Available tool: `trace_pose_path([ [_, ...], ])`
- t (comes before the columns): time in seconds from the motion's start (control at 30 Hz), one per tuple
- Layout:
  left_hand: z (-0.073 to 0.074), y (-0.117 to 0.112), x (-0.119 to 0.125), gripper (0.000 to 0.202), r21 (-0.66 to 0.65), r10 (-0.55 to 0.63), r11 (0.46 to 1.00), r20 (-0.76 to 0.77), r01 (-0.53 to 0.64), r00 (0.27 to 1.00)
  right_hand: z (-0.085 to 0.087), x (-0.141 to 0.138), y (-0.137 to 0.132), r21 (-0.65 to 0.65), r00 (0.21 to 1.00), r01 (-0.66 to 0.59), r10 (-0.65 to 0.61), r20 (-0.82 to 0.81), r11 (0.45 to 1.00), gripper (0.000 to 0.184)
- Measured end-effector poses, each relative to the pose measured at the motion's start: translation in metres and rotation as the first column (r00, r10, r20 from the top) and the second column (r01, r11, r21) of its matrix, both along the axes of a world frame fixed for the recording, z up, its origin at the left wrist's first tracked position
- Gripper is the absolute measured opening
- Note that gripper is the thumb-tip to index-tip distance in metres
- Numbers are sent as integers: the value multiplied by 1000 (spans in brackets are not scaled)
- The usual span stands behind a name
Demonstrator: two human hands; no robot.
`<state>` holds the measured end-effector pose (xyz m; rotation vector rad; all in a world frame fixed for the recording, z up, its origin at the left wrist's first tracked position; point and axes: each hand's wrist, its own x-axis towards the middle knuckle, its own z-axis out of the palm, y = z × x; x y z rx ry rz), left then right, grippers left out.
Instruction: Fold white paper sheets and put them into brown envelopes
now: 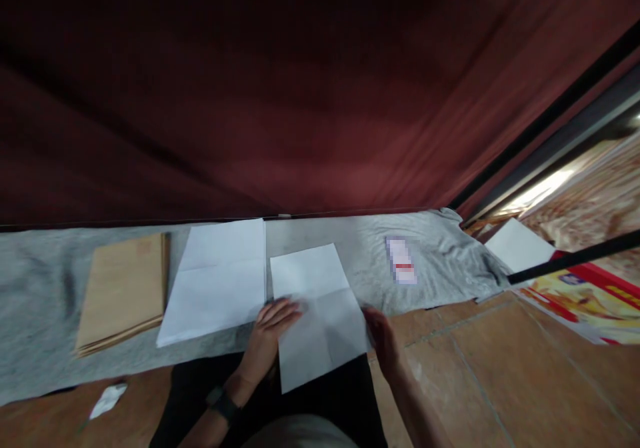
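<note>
My right fingers (376, 321) pinching a creased white rectangular paper sheet (320, 301) by its right edge, my left fingers (281, 311) over its left edge, grip unclear, sheet partly above the grey cloth-covered counter (345, 235)

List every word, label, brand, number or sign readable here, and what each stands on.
No text is legible.
Brown paper stack: faint reddish mark, too blurred to read.
Small red-banded pale item: pixelated, unreadable.
Red-and-yellow packaging at right: markings too blurred to read.
Nearest white sheet: no print visible.
White papers beside it: none visible.
</note>
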<state>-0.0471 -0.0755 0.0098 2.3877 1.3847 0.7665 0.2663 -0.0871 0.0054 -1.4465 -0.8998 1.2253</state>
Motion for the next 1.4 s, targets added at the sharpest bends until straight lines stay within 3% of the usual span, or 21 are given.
trace_pose_path([
  [0.1, -1, 5, -1, 43, -33, 78, 996, -58, -80, 995, 7, 6, 21, -228, 976, 37, -83, -199, 973, 54],
  [0.17, 0, 13, 0, 42, -46, 98, 994, -66, -101, 993, 8, 1, 33, -258, 976, 47, -99, -192, 965, 57],
  [0.3, 2, 36, 0, 43, -67, 99, 993, -7, -99, 995, -1, -12, 48, -31, 996, 36, -38, -79, 999, 67],
  [0.43, 2, 42, -5, 52, -91, 1, 996, -38, -5, 999, -13, -7, 50, 222, 965, -124, 66, 253, 967, 29],
  [0.53, 5, 28, -10, 65, -56, -57, 997, -113, 51, 992, -17, 7, 42, 299, 849, -317, 129, 512, 900, 30],
  [0.73, 22, -1, -14, 87, -55, -162, 987, -216, 154, 963, -6, 28, 40, 249, 516, -661, 188, 836, 708, 48],
  [0.87, 27, 0, -8, 84, -131, -254, 964, -189, 233, 949, 10, 28, 50, 197, 389, -763, 193, 901, 616, 60],
  [1.07, 29, 0, -12, 62, -133, -272, 955, -49, 264, 961, 25, 22, 48, 46, 275, -888, 450, 849, 457, 50],
  [1.3, 26, 6, -19, 69, -201, -262, 950, -89, 241, 961, 15, 22, 47, 56, 316, -862, 448, 837, 504, 66],
  [1.4, 24, 14, -21, 62, -225, -236, 947, 2, 230, 972, 17, 23, 54, 111, 371, -847, 427, 825, 521, 64],
])
